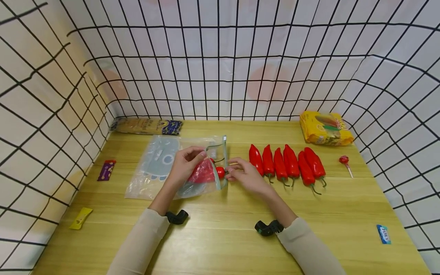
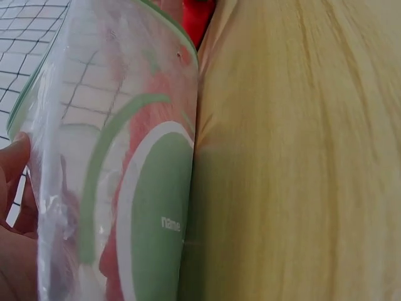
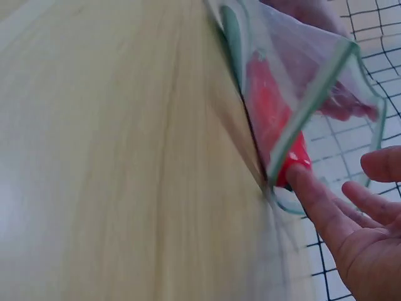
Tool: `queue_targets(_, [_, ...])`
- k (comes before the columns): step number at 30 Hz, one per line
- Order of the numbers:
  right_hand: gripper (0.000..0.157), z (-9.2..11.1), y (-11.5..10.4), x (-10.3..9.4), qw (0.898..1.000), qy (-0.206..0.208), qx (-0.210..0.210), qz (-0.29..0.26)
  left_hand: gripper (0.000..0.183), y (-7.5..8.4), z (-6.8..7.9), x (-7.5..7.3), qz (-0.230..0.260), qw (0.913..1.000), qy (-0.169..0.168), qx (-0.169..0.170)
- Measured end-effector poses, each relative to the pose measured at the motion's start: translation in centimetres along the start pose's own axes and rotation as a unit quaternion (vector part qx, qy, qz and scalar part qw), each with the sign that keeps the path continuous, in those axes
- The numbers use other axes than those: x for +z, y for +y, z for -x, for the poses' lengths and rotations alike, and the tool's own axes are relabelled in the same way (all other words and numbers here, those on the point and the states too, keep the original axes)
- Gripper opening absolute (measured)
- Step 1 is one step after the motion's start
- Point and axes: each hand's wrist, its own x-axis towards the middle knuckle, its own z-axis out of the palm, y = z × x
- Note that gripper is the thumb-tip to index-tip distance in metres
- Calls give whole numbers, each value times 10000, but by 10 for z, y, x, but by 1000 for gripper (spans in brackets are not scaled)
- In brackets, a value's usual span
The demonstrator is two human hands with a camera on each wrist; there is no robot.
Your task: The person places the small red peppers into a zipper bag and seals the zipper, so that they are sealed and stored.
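Observation:
A clear zip bag (image 1: 141, 187) with a printed pattern lies on the table, its green-edged mouth held up and facing right. My left hand (image 1: 183, 166) pinches the bag's upper side near the mouth. Inside, a red pepper (image 3: 266, 94) shows through the plastic, its stem end (image 1: 220, 172) poking out at the opening. With fingers mostly straight, my right hand (image 1: 249, 175) touches that end; in the right wrist view the index finger (image 3: 322, 204) presses on it and the thumb stands apart. Another stem shows in the bag mouth. More red peppers (image 1: 290, 162) lie in a row to the right.
At the back stand a noodle pack (image 1: 146, 126) on the left and a yellow packet (image 1: 325, 128) on the right. A purple bar (image 1: 106, 170) and a yellow sweet (image 1: 81, 218) lie left; a lollipop (image 1: 344, 160) and a blue packet (image 1: 383, 234) lie right. Wire mesh (image 1: 220, 68) surrounds the table.

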Motion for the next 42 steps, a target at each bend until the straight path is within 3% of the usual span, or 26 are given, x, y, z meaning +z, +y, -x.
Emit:
queue_targets(9, [43, -14, 5, 19, 9995, -176, -252, 70, 31, 3, -1, 1, 86, 9997, 159, 148])
queue_targets(13, [45, -13, 8, 18, 9993, 33, -308, 216, 31, 2, -1, 1, -38, 9994, 275, 182])
queue_targets(18, [43, 0, 2, -1, 9947, 521, -524, 721, 32, -1, 2, 2, 212, 9988, 385, 216])
queue_targets(22, [38, 12, -5, -23, 9809, 1157, -672, 1411, 29, -1, 4, 1, 320, 9984, 432, 173])
queue_targets(26, [40, 18, -10, -37, 9562, 1633, -562, 2364, 26, -2, 3, -3, 216, 9989, 405, 42])
queue_targets(30, [48, 19, -9, -43, 9272, 1534, -268, 3406, 23, 3, 4, -5, -34, 9999, 99, 29])
queue_targets(32, [50, 19, -6, -43, 9178, 1363, -135, 3725, 23, 6, 5, -4, -48, 9999, -101, 37])
queue_targets(36, [50, 16, 0, -42, 9162, 1086, -214, 3851, 24, 7, 5, 0, 67, 9994, -330, 85])
queue_targets(39, [48, 14, 2, -40, 9215, 1042, -497, 3707, 24, 5, 4, 2, 31, 9995, -279, 167])
queue_targets(42, [51, 15, 3, -39, 9211, 1196, -472, 3674, 25, 2, 3, 1, 2, 9997, -116, 204])
